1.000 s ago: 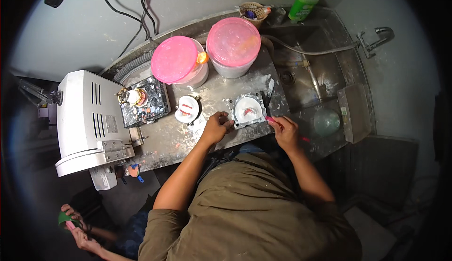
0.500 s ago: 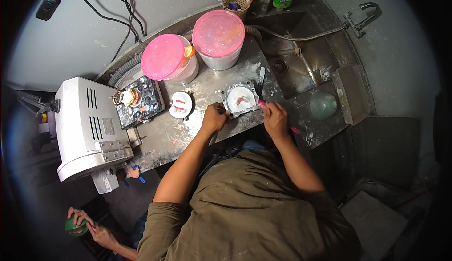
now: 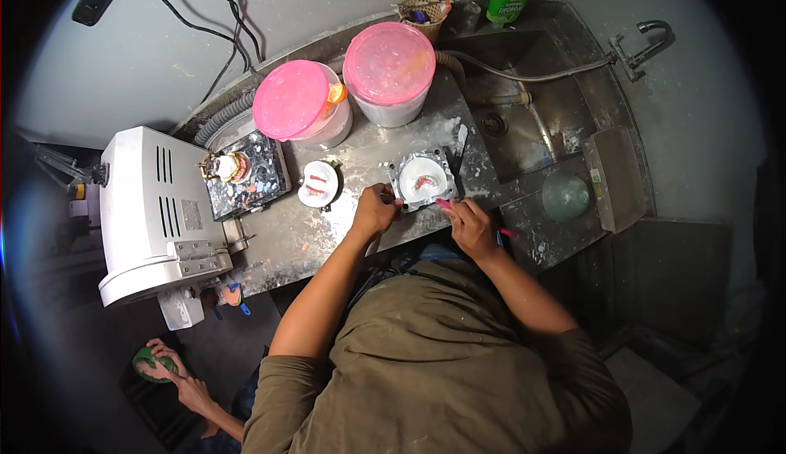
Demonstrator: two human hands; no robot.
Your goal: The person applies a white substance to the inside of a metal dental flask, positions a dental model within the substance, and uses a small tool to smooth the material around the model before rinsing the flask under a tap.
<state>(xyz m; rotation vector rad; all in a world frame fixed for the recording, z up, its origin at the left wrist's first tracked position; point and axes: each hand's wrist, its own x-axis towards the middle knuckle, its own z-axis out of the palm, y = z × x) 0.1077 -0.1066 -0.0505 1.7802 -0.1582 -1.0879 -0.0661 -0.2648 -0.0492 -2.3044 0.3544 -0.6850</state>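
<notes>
A square metal flask [image 3: 407,193] filled with white plaster, a curved red shape in its middle, lies on the counter. My left hand [image 3: 375,212] grips its lower-left corner with bent fingers. My right hand [image 3: 471,229] holds a pink-handled tool [image 3: 445,204], its end at the flask's lower-right corner; the tool's tip is too small to make out. Left of these is a round white mould [image 3: 318,177] with red pieces on it. A dark spatula [image 3: 457,171] lies beside the flask's right side.
Two pink-lidded buckets [image 3: 385,59] stand behind. A white machine [image 3: 143,208] and speckled block with a dental model [image 3: 231,167] are at left. Right are a sink [image 3: 524,126], glass bowl [image 3: 565,196] and tray [image 3: 614,184]. Below left, a co-worker's hands [image 3: 192,393] hold a green bowl [image 3: 146,364].
My right hand has come down and left along the flask's near edge with the pink tool. The co-worker's hands have moved rightward, and the green bowl is tipped differently.
</notes>
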